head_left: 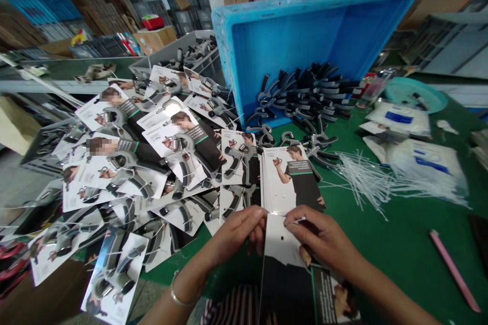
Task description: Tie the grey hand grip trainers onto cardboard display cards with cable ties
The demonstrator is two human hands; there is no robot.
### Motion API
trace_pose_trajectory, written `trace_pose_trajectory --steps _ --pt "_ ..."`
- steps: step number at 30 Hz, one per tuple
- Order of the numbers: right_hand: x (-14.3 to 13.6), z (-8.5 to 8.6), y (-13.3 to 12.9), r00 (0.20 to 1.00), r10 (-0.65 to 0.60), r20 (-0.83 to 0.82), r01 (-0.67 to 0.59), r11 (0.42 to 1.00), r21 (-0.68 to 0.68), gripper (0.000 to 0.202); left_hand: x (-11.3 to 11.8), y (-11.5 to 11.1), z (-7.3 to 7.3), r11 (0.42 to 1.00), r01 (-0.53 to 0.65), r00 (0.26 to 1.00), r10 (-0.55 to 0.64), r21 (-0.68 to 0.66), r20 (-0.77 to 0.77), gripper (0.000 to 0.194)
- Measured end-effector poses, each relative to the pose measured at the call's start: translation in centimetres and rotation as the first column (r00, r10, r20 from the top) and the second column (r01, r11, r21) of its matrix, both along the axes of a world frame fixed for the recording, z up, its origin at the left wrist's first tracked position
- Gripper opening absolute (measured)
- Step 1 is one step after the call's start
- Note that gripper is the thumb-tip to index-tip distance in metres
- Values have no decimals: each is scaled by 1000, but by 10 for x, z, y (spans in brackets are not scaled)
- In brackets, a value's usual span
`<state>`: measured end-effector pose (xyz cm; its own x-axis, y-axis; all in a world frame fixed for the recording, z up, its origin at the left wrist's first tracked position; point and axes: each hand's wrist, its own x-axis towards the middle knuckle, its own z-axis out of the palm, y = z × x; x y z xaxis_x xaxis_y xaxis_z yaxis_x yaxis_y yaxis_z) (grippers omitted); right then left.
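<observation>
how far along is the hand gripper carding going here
Done: a big heap of carded hand grippers covers the table's left side. In hand: the left hand and right hand hold one backing card by its top edge, no gripper on it. Left: a stack of blank cards, loose grippers spilling from the tipped blue crate, and white ties.

Blue crate (267,35); green table (400,233); black-and-white card (284,264); pink pen (453,269)

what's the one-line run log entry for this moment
left hand: holds backing card | right hand: pinches card top | card stack ahead | blue crate behind
</observation>
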<state>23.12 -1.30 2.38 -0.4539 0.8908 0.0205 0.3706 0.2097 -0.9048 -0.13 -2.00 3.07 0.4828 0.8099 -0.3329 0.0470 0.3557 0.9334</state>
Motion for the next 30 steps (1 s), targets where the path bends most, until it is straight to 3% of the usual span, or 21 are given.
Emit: trace_pose_trajectory --steps 6,10,12,16,21,23,30 --pt "-4 1 -1 1000 -9 -4 9 1000 -8 15 -7 -30 -18 1000 6 999 -7 16 48 29" --pt "-6 8 -1 1000 -3 -25 2 999 -35 15 -14 -35 -14 957 23 993 11 288 -116 10" --pt "-4 9 1 999 -17 -49 14 997 -71 15 -19 -35 -11 906 114 983 -42 408 -181 14" --pt "-1 8 10 990 -64 -128 41 984 -172 17 -23 -35 -9 836 210 970 -111 508 -218 21" --pt "-12 6 24 977 -56 -204 19 983 -182 19 -10 -19 -20 734 85 929 186 674 -320 23" --pt "-18 5 24 978 -37 -207 3 986 -165 19 -4 -10 -26 729 51 914 241 682 -326 21" --pt "-18 -13 12 984 -52 -172 20 983 -184 19 1 -5 -39 775 79 932 166 627 -322 20"
